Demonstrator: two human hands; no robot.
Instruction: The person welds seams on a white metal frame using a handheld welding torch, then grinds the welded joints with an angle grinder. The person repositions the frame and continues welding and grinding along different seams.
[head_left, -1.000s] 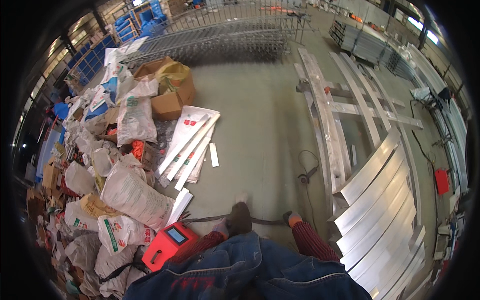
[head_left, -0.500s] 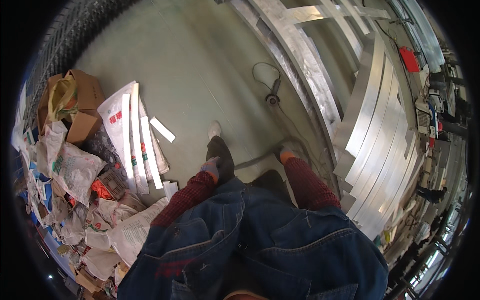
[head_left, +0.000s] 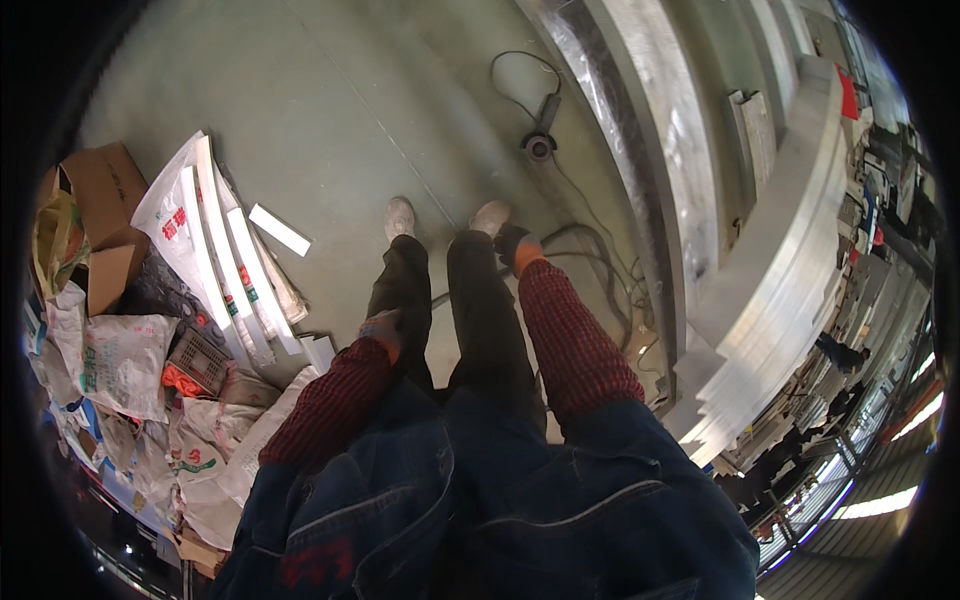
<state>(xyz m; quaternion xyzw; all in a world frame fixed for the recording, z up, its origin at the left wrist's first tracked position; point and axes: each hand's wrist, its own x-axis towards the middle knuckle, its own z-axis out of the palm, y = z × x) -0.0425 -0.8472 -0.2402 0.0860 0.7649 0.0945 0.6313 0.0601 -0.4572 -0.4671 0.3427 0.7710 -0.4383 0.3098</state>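
Observation:
My left hand (head_left: 383, 328), in a greyish glove with an orange cuff, hangs beside my left thigh. Its fingers are blurred against the dark trousers. My right hand (head_left: 516, 247), in a dark glove with an orange cuff, is in front of my right shin, just below the shoe. Its fingers look curled, and whatever they may hold is hidden. Past my feet, an angle grinder (head_left: 540, 146) with a round disc lies on the floor, well apart from both hands. A dark cable (head_left: 590, 232) loops over the floor to the right of my right hand.
Long silvery metal profiles (head_left: 670, 130) stretch along the right, with a stack of metal bars (head_left: 770, 290) nearer. At left are white strips (head_left: 207, 250) on a sack, a short white piece (head_left: 280, 230), a cardboard box (head_left: 110, 200), a plastic basket (head_left: 198, 362) and several white sacks (head_left: 125, 365).
My right hand has swung inward to in front of my right shin, and my right foot has come into view. The grinder and floor items have shifted in view as I moved.

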